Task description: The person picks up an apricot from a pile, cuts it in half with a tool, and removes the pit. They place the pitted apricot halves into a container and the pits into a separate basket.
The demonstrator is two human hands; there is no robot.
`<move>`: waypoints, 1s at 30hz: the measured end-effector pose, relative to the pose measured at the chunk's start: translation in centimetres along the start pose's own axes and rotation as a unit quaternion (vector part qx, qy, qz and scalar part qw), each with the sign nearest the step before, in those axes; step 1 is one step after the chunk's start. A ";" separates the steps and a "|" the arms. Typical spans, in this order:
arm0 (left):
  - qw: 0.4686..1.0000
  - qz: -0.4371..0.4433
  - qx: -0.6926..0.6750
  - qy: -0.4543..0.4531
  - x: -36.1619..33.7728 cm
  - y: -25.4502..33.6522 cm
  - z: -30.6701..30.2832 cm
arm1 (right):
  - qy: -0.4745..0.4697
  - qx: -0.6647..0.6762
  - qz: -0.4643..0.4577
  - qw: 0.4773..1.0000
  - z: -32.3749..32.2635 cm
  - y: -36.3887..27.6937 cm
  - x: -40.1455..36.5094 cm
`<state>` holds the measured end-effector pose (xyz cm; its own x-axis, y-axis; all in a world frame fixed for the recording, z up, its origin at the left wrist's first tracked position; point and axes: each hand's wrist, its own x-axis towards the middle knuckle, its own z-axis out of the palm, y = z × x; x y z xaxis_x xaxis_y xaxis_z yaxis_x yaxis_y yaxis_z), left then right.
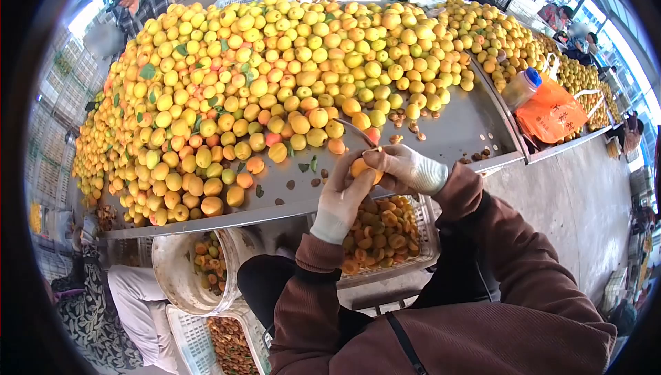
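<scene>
My left hand (pixel 340 192), in a pale glove, is closed around a yellow-orange apricot (pixel 363 169) at the table's front edge. My right hand (pixel 409 168), also gloved, grips a small knife whose curved blade (pixel 356 130) points up and left, away from me; its handle is hidden in the fingers. Both hands meet at the apricot. Beyond them a large heap of whole apricots (pixel 268 79) covers much of the metal table (pixel 475 117). Below my hands, a white crate (pixel 429 237) holds halved apricots (pixel 383 234).
A stained white bucket (pixel 172 275) with apricot pieces stands at lower left, near a crate (pixel 189 337) of brown pits. An orange bag (pixel 551 113) and a blue-lidded jar (pixel 521 88) lie at right. Other people (pixel 141 6) sit around the table.
</scene>
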<state>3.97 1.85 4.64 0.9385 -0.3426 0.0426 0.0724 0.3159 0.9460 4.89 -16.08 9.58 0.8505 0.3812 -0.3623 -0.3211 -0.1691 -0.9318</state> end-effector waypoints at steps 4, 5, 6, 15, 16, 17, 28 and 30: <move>0.973 -0.097 -0.207 -0.009 -0.1 -0.3 -0.6 | 0.112 0.069 -0.117 0.984 2.0 1.3 -2.3; 0.974 -0.097 -0.203 -0.010 0.0 -0.7 -0.7 | 0.111 0.073 -0.121 0.984 2.4 2.1 -2.4; 0.959 -0.121 -0.256 -0.002 -0.1 -1.2 -0.8 | 0.114 0.087 -0.127 0.981 2.8 3.1 -2.3; 0.934 -0.104 -0.342 0.016 1.3 -2.7 1.1 | 0.101 0.044 -0.152 0.982 2.5 6.1 -2.0; 0.933 -0.096 -0.344 0.038 1.4 -2.6 1.3 | 0.108 0.029 -0.150 0.982 2.6 6.3 -1.9; 0.934 -0.097 -0.342 0.040 1.5 -2.7 1.3 | 0.108 0.032 -0.150 0.982 2.7 6.2 -1.8; 0.995 -0.014 -0.091 0.023 1.4 -3.0 0.1 | 0.207 -0.081 -0.144 0.964 3.9 6.7 -1.2; 1.000 0.001 -0.009 -0.013 1.6 -1.3 -0.9 | 0.149 -0.073 -0.144 0.976 2.8 7.2 -1.1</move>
<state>5.71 1.68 3.15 0.9298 -0.3641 0.0533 0.0762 0.3322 0.9401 0.45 -15.21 3.19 0.9870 0.1549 -0.0427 -0.0060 -0.2300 -0.9732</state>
